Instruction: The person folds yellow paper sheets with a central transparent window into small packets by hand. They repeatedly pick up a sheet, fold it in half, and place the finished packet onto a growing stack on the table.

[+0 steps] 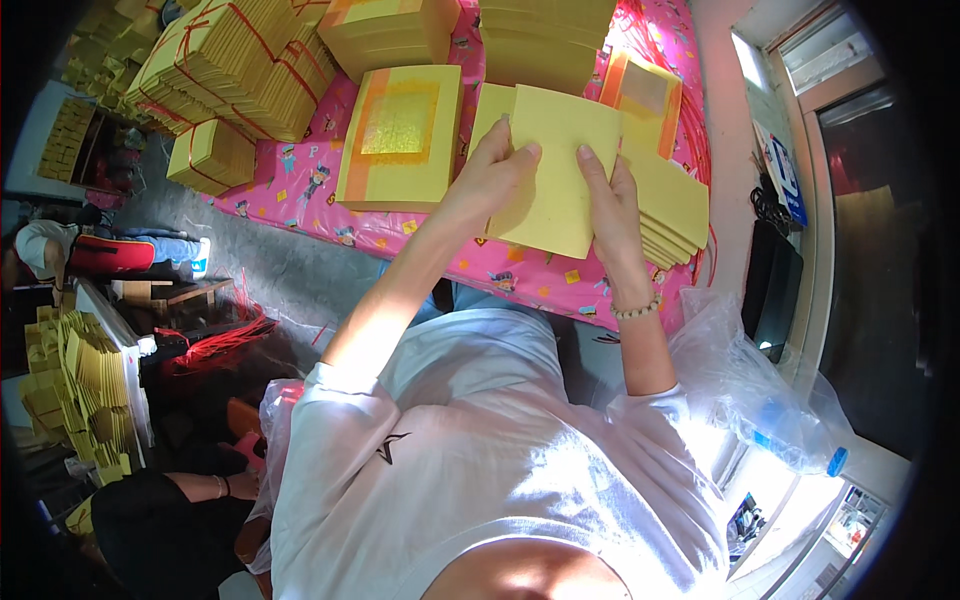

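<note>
Both hands grip a thin stack of plain yellow joss paper (pixel 556 190) over the table's near edge. My left hand (pixel 497 172) closes on its left side, thumb lying on the top sheet. My right hand (pixel 614 207) clasps the right edge, thumb also on top and fingers partly hidden behind. Left of the held paper sits a thick stack of joss paper with a gold foil square (pixel 400 130) framed in orange. A fanned pile of yellow paper (pixel 668 208) lies just right of my right hand. Another yellow sheet shows partly behind the held stack.
Tall yellow stacks (pixel 545 45) stand at the back of the pink patterned tablecloth (pixel 345 215). Red-tied bundles (pixel 225 70) fill the far left, and red strings (pixel 695 130) run down the right. A plastic bottle (pixel 800 445) lies lower right. Other people are at the left.
</note>
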Demonstrator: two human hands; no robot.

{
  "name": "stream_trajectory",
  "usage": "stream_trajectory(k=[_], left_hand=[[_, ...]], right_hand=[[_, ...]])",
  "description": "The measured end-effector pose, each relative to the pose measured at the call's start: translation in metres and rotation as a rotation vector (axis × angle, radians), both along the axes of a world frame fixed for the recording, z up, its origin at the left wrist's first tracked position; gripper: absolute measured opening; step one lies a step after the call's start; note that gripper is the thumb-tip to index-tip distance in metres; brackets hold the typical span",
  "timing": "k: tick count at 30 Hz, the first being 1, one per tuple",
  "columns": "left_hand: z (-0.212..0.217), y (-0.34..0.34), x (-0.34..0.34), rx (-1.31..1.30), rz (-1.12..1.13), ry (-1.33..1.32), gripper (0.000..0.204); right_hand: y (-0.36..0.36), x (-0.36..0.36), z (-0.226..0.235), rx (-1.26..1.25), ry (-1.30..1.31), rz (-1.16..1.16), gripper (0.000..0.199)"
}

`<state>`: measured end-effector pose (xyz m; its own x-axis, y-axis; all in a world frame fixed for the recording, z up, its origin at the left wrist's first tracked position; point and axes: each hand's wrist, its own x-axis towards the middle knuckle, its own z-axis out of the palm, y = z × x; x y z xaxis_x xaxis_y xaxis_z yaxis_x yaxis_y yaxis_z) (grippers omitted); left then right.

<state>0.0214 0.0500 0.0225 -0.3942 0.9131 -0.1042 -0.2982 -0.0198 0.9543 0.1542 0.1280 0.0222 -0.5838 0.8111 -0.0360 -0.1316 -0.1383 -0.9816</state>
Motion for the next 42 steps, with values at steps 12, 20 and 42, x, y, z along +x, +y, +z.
stream_trajectory(k=[12,20,42], left_hand=[[-0.008,0.01,-0.004,-0.064,0.043,0.022,0.028],[-0.014,0.002,0.011,0.095,0.224,0.504,0.028],[0.003,-0.027,0.015,0.211,0.128,0.132,0.033]], right_hand=[[0.009,-0.006,-0.006,-0.066,0.009,0.023,0.035],[-0.001,-0.003,0.004,0.016,0.005,-0.015,0.033],[-0.009,0.006,0.007,0.135,0.106,-0.088,0.023]])
